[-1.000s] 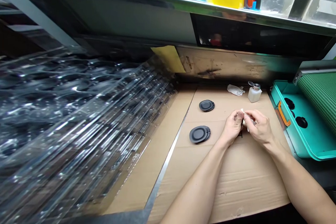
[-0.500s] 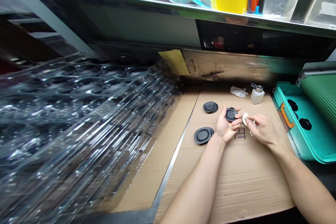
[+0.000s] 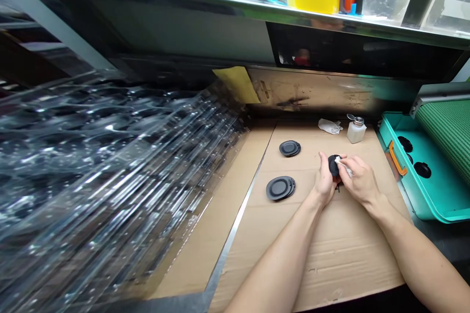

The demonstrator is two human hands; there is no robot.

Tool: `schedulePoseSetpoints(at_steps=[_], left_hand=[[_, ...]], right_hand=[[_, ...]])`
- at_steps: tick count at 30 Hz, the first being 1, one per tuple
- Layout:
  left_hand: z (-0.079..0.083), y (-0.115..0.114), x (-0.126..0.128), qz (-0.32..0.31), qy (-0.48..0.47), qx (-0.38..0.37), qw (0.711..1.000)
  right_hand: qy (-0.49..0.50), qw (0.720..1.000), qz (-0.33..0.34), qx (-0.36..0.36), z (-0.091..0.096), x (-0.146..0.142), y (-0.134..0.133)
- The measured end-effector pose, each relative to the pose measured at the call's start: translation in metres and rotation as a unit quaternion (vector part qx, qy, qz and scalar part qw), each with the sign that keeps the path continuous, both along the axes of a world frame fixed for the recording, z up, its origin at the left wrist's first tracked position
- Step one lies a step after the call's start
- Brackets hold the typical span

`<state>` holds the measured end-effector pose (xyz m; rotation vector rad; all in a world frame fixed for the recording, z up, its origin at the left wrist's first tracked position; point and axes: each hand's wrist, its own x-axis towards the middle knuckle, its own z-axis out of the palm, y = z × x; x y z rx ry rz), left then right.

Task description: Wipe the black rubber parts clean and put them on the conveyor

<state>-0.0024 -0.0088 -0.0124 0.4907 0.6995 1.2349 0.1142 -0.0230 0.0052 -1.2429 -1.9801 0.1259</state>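
Note:
My left hand [image 3: 324, 178] is closed around the edge of a round black plastic cover [image 3: 333, 166], held above the cardboard. Pinched in my right hand [image 3: 358, 178] is a white cloth [image 3: 338, 160], which touches the face of that cover. Part of the cloth is hidden behind my fingers. To the left, a small stack of black covers [image 3: 279, 188] lies on the cardboard, and farther back sits another stack of them [image 3: 289, 147].
Clear plastic trays [image 3: 128, 166] are piled high on the left. A white pump bottle [image 3: 356, 130] and a crumpled white cloth [image 3: 329, 126] stand at the back. On the right, a teal bin [image 3: 438, 205] holds several black pieces beside a green conveyor belt [image 3: 448, 129].
My left hand has moved right and turned the black cover. My right hand has brought the white cloth from beside the cover onto its face. The view has shifted slightly.

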Motion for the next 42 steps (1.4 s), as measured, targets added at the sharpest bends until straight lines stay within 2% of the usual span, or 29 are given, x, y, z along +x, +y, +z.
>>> schedulePoseSetpoints(at_steps=[2,6,7,10,11,14,16,18,20,22,25,27,29,32,38,40,42], left_hand=[[-0.002,-0.001,0.002,0.007,0.018,0.010,1.000],[-0.005,0.001,-0.004,-0.014,-0.017,0.010,1.000],[-0.006,0.002,-0.005,-0.016,-0.026,0.008,1.000],[-0.008,0.004,-0.003,-0.011,-0.025,0.000,1.000],[-0.008,0.004,-0.002,-0.014,-0.023,-0.002,1.000],[-0.008,0.006,-0.003,-0.027,-0.039,-0.021,0.999],[-0.006,0.007,-0.009,-0.023,-0.065,-0.051,0.996],[-0.002,0.008,-0.015,-0.008,-0.094,-0.085,0.992],[0.001,0.009,-0.021,-0.004,-0.124,-0.111,0.986],[0.004,0.009,-0.023,-0.006,-0.148,-0.122,0.981],[0.005,0.008,-0.023,-0.007,-0.172,-0.121,0.978],[0.005,0.008,-0.023,-0.013,-0.179,-0.116,0.977],[0.004,0.008,-0.023,-0.021,-0.178,-0.105,0.978],[0.007,0.009,-0.024,-0.034,-0.161,-0.084,0.983],[0.014,0.007,-0.024,-0.059,-0.149,-0.030,0.987],[0.012,0.005,-0.019,-0.016,-0.085,0.009,0.996],[0.010,0.001,-0.013,0.066,0.023,0.071,0.995]], right_hand=[[-0.012,1.000,0.001,-0.005,-0.003,-0.003,-0.001],[-0.062,0.992,0.103,-0.045,0.000,0.002,0.001],[-0.073,0.991,0.094,-0.055,0.001,0.004,0.001],[-0.082,0.995,0.006,-0.055,0.003,0.006,0.002],[-0.082,0.995,0.003,-0.050,0.002,0.005,0.002],[-0.082,0.989,0.103,-0.061,0.004,0.004,0.000],[-0.072,0.985,0.131,-0.091,0.009,0.009,0.001],[-0.054,0.991,0.072,-0.103,0.015,0.022,0.006],[-0.052,0.993,-0.039,-0.098,0.019,0.040,0.014],[-0.090,0.980,-0.139,-0.109,0.019,0.057,0.023],[-0.178,0.956,-0.195,-0.130,0.014,0.068,0.029],[-0.201,0.958,-0.173,-0.112,0.010,0.064,0.028],[-0.193,0.969,-0.114,-0.099,0.007,0.054,0.023],[-0.192,0.973,-0.025,-0.122,0.003,0.036,0.015],[-0.213,0.966,-0.019,-0.149,-0.006,0.026,0.012],[-0.206,0.968,-0.013,-0.146,-0.006,0.028,0.014],[-0.199,0.969,-0.009,-0.145,-0.006,0.030,0.014]])
